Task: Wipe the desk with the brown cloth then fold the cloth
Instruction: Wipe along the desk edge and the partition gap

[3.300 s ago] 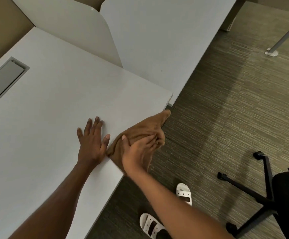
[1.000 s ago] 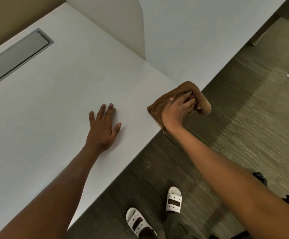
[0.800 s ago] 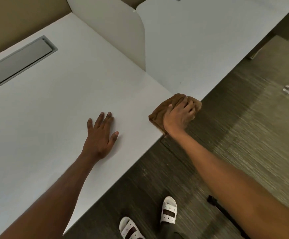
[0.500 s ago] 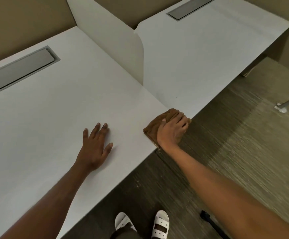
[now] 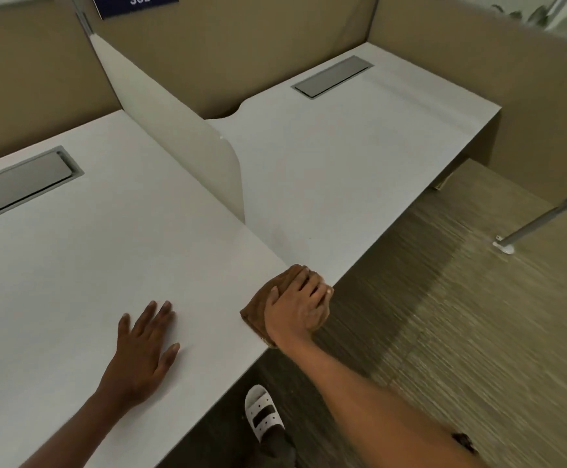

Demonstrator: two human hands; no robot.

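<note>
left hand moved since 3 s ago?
No. The left hand stays flat on the desk, near its front edge; only the camera shifted.

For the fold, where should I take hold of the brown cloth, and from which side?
Probably the cloth's exposed left edge, reached from the desk side with the free left hand. The right hand covers the rest, bunched at the front corner, partly overhanging.

two desks (image 5: 106,251), two hands (image 5: 143,346), one brown cloth (image 5: 258,307), one sandal (image 5: 262,412)
</note>
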